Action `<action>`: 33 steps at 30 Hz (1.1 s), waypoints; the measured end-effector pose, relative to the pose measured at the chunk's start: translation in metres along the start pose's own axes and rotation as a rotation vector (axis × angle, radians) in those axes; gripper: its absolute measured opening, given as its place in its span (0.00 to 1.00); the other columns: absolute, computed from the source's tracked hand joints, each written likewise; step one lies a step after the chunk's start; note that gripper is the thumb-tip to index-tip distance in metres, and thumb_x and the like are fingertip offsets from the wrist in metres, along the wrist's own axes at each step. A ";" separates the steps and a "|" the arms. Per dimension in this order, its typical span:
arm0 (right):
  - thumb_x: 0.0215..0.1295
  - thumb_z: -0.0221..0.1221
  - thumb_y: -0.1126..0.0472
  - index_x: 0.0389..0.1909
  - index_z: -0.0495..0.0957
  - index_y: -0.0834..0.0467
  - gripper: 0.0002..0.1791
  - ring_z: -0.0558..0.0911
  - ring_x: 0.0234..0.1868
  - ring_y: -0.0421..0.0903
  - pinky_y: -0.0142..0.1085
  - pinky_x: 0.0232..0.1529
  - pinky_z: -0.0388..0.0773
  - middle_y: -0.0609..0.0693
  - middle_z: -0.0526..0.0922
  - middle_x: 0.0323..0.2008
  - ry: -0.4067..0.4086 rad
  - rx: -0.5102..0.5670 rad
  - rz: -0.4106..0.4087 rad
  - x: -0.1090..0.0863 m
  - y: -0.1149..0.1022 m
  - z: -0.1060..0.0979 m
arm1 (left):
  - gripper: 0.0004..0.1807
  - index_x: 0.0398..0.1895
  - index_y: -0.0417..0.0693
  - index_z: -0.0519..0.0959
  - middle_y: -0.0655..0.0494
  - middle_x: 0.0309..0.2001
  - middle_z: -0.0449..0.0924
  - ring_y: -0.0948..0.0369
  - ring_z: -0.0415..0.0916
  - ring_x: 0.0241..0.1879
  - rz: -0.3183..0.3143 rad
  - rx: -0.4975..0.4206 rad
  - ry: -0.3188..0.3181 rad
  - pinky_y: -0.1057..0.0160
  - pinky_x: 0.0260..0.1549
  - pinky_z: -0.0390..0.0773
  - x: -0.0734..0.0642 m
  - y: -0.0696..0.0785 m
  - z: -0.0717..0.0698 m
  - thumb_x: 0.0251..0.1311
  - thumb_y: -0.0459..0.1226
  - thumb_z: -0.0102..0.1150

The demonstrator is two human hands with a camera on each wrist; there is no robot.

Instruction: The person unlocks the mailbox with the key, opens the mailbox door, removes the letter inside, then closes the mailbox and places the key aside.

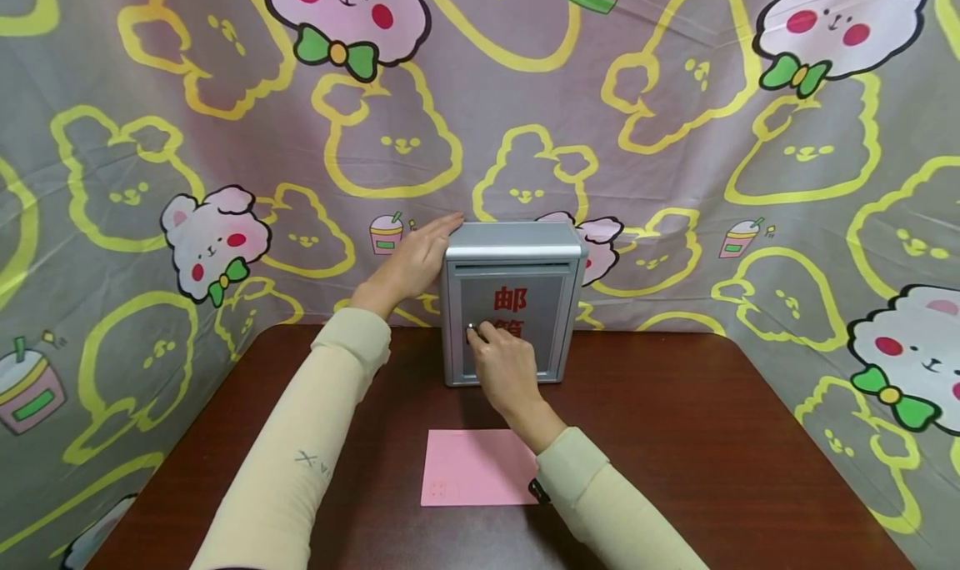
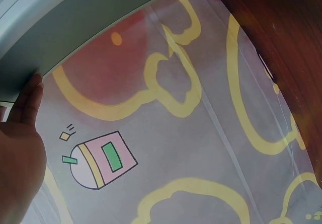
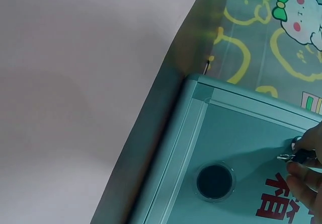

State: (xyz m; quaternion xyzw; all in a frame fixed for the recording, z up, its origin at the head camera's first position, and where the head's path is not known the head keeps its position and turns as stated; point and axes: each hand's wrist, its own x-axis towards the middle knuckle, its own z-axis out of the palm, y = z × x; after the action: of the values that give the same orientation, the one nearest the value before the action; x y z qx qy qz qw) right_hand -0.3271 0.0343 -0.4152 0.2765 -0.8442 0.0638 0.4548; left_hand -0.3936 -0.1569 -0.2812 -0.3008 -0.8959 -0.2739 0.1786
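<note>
A grey metal mailbox (image 1: pixel 516 241) with red characters on its front stands upright at the back of the table. My left hand (image 1: pixel 412 262) rests against its upper left side, fingers straight; in the left wrist view the fingertips touch the grey side panel (image 2: pixel 75 38). My right hand (image 1: pixel 506 366) is at the left part of the front door, pinching a small key (image 3: pixel 301 156) with a dark head by the round lock (image 3: pixel 295 142). A second metal tip sticks out from between the fingers. The hand covers part of the lower red character.
A pink envelope or card (image 1: pixel 476 466) lies flat on the dark brown table (image 1: pixel 660 437) in front of the mailbox. A small black object (image 1: pixel 537 492) shows at its right edge, partly under the right sleeve. A patterned cloth (image 1: pixel 660 245) hangs close behind the mailbox.
</note>
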 end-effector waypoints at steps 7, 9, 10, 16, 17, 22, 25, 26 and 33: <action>0.62 0.66 0.68 0.43 0.91 0.53 0.11 0.81 0.26 0.47 0.40 0.19 0.79 0.48 0.83 0.32 -0.008 0.004 0.003 0.000 0.000 -0.001 | 0.32 0.79 0.45 0.61 0.55 0.80 0.57 0.58 0.51 0.79 0.002 -0.004 0.005 0.57 0.78 0.51 0.000 0.001 0.000 0.80 0.43 0.21; 0.62 0.66 0.68 0.43 0.91 0.53 0.11 0.81 0.25 0.47 0.40 0.19 0.79 0.47 0.83 0.32 -0.008 0.002 0.003 0.001 -0.001 -0.002 | 0.32 0.79 0.44 0.61 0.55 0.80 0.57 0.57 0.51 0.79 0.008 -0.005 0.006 0.57 0.78 0.51 0.000 0.000 0.000 0.80 0.43 0.21; 0.62 0.66 0.68 0.43 0.91 0.53 0.11 0.81 0.25 0.47 0.40 0.18 0.79 0.47 0.83 0.32 -0.008 0.000 0.002 0.001 -0.001 -0.002 | 0.32 0.79 0.44 0.61 0.54 0.80 0.57 0.57 0.51 0.79 0.010 -0.004 0.005 0.57 0.78 0.51 0.000 0.000 0.000 0.80 0.43 0.21; 0.63 0.65 0.67 0.43 0.91 0.54 0.11 0.81 0.25 0.47 0.40 0.18 0.79 0.48 0.83 0.32 -0.015 -0.007 0.000 0.001 -0.003 -0.004 | 0.31 0.79 0.45 0.61 0.55 0.79 0.58 0.57 0.52 0.79 0.014 0.000 0.014 0.58 0.78 0.51 -0.001 0.000 0.000 0.80 0.44 0.22; 0.63 0.65 0.67 0.43 0.91 0.54 0.11 0.81 0.25 0.47 0.40 0.18 0.78 0.48 0.83 0.32 -0.017 -0.008 -0.001 0.001 -0.003 -0.004 | 0.31 0.79 0.45 0.62 0.55 0.79 0.58 0.57 0.52 0.79 0.015 0.000 0.015 0.58 0.78 0.51 -0.002 0.000 0.000 0.80 0.44 0.22; 0.63 0.65 0.67 0.42 0.91 0.54 0.10 0.81 0.24 0.47 0.41 0.17 0.78 0.48 0.82 0.31 -0.020 -0.010 -0.003 0.000 -0.002 -0.005 | 0.32 0.79 0.45 0.62 0.55 0.79 0.59 0.57 0.53 0.79 0.014 0.005 0.015 0.58 0.78 0.52 -0.001 0.000 0.001 0.79 0.44 0.22; 0.64 0.64 0.67 0.41 0.91 0.54 0.10 0.81 0.24 0.47 0.41 0.18 0.78 0.47 0.82 0.31 -0.027 -0.015 -0.007 0.000 -0.002 -0.006 | 0.31 0.79 0.44 0.62 0.54 0.79 0.59 0.57 0.53 0.79 0.013 0.007 0.021 0.58 0.78 0.52 -0.001 0.001 0.001 0.79 0.43 0.22; 0.64 0.64 0.67 0.41 0.91 0.54 0.10 0.80 0.24 0.47 0.41 0.18 0.78 0.47 0.82 0.31 -0.030 -0.016 -0.007 0.000 -0.002 -0.007 | 0.31 0.79 0.44 0.62 0.54 0.79 0.59 0.57 0.53 0.79 0.013 0.008 0.022 0.58 0.78 0.52 -0.001 0.001 0.001 0.79 0.43 0.22; 0.66 0.64 0.67 0.39 0.90 0.56 0.08 0.81 0.24 0.47 0.40 0.17 0.78 0.48 0.80 0.29 -0.033 0.004 -0.041 -0.002 -0.003 -0.014 | 0.32 0.79 0.44 0.62 0.53 0.79 0.59 0.56 0.53 0.79 0.012 0.003 0.022 0.58 0.78 0.51 -0.002 0.002 0.000 0.79 0.43 0.22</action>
State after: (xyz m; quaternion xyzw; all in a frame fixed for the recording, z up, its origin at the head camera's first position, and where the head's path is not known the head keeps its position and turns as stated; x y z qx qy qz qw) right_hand -0.3143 0.0376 -0.4097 0.2955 -0.8457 0.0515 0.4414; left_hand -0.3911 -0.1561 -0.2816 -0.3027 -0.8925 -0.2748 0.1907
